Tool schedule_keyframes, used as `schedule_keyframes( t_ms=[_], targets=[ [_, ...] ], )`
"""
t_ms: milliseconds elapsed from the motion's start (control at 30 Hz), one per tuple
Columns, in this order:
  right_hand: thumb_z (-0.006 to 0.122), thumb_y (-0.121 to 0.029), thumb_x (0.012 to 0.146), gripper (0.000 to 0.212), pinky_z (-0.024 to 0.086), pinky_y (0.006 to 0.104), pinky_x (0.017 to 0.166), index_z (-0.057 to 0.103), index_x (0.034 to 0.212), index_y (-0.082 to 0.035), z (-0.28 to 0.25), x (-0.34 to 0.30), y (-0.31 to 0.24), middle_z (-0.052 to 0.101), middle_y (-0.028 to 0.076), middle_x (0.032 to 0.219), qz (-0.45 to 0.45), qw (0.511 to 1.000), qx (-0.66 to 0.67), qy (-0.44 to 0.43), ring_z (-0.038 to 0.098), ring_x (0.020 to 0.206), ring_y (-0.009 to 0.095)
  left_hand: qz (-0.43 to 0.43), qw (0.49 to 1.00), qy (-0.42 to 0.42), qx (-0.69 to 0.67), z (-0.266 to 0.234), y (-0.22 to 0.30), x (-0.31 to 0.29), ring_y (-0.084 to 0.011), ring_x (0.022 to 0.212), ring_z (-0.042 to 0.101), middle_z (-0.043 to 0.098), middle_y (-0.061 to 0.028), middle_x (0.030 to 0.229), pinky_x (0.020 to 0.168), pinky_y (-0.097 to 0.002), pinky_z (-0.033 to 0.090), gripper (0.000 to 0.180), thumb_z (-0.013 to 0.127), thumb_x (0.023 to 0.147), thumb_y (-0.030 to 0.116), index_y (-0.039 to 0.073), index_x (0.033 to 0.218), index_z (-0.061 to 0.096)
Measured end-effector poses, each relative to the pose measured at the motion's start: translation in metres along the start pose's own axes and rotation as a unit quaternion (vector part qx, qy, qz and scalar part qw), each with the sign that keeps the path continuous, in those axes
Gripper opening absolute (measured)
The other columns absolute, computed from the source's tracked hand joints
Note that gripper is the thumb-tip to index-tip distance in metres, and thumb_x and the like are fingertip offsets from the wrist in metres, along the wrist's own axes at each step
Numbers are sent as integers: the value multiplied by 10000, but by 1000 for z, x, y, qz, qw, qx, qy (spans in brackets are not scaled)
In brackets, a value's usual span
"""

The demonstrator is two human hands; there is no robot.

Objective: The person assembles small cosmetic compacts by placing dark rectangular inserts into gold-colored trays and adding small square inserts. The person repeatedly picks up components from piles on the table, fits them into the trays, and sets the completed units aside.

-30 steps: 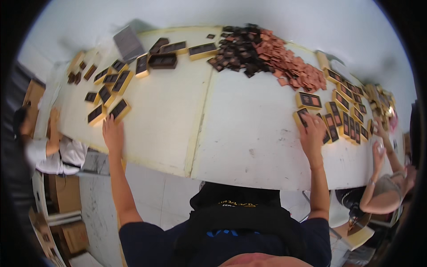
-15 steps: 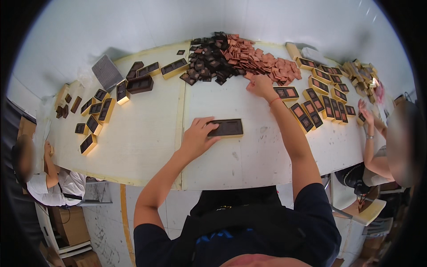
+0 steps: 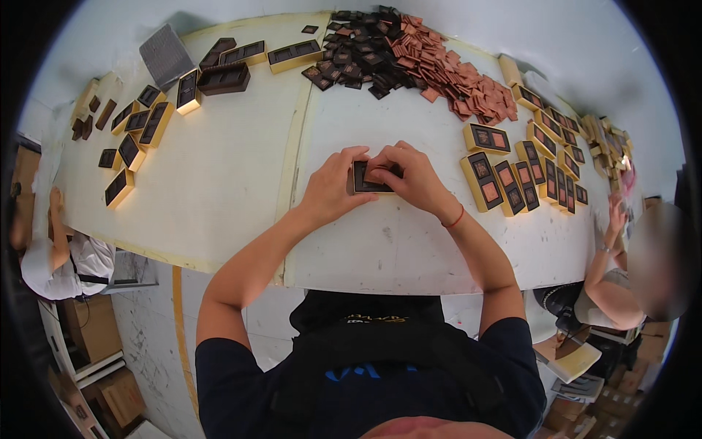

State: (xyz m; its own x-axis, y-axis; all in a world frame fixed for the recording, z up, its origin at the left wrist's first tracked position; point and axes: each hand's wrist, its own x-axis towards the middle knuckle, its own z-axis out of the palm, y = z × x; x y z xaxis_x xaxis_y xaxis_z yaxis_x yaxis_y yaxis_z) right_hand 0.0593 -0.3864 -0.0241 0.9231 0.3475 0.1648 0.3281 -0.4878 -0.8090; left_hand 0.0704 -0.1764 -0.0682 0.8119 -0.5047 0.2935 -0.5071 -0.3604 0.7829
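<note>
On the table in front of me stands a small gold-sided box (image 3: 371, 187) with a dark insert. My left hand (image 3: 330, 184) is closed round its left end. Above the box, my right hand (image 3: 411, 178) has its fingers pinched on a copper-coloured square packet (image 3: 376, 175), mostly covered by the fingers. Beyond the hands lies a heap of copper square packets (image 3: 468, 84), running together with a heap of dark square packets (image 3: 356, 55).
Several gold boxes with dark and copper squares (image 3: 488, 139) stand at right. Boxes with dark inserts (image 3: 156, 123), dark trays (image 3: 223, 79) and a grey slab (image 3: 167, 55) are at left. One person (image 3: 618, 285) sits at right, another (image 3: 66, 256) at left.
My right hand has come back from the copper heap to the box with a copper square packet. The left hand now wraps the box's left end. The view has shifted.
</note>
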Motion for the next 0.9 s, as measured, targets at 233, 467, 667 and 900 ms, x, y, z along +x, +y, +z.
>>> schedule_keyframes(
  t_ms=[233, 467, 667, 900],
  targets=[
    [796, -38, 779, 148, 479, 351, 820, 755, 911, -92, 7, -9, 18, 668, 12, 909, -179, 972, -140, 57, 586, 867, 228, -14, 1000, 19, 21, 2, 5, -2, -288, 1106, 596, 632, -44, 1213, 902, -405, 518, 724, 880, 726, 201, 164, 1333, 488],
    [735, -112, 874, 116, 541, 308, 741, 749, 940, -17, -26, 50, 44, 741, 99, 876, -70, 992, -83, 61, 697, 818, 200, 167, 976, 74, 120, 4, 3, -4, -233, 1024, 612, 658, 1, 1070, 850, -363, 522, 364, 851, 674, 95, 129, 995, 683],
    [825, -276, 792, 373, 521, 374, 739, 668, 1041, -46, -22, 138, 105, 690, 126, 944, -28, 932, -285, 222, 661, 814, 245, 160, 980, 62, 101, 1, 6, 0, -233, 1034, 610, 654, 5, 1042, 858, -366, 528, 326, 852, 677, 97, 129, 953, 682],
    [742, -102, 770, 320, 538, 355, 745, 601, 1051, -44, -43, 133, 111, 689, 105, 898, 56, 970, -94, 216, 713, 809, 236, 157, 981, 54, 103, 0, 5, -2, -257, 1065, 622, 682, -8, 1082, 864, -370, 548, 343, 866, 676, 72, 97, 970, 690]
  ],
)
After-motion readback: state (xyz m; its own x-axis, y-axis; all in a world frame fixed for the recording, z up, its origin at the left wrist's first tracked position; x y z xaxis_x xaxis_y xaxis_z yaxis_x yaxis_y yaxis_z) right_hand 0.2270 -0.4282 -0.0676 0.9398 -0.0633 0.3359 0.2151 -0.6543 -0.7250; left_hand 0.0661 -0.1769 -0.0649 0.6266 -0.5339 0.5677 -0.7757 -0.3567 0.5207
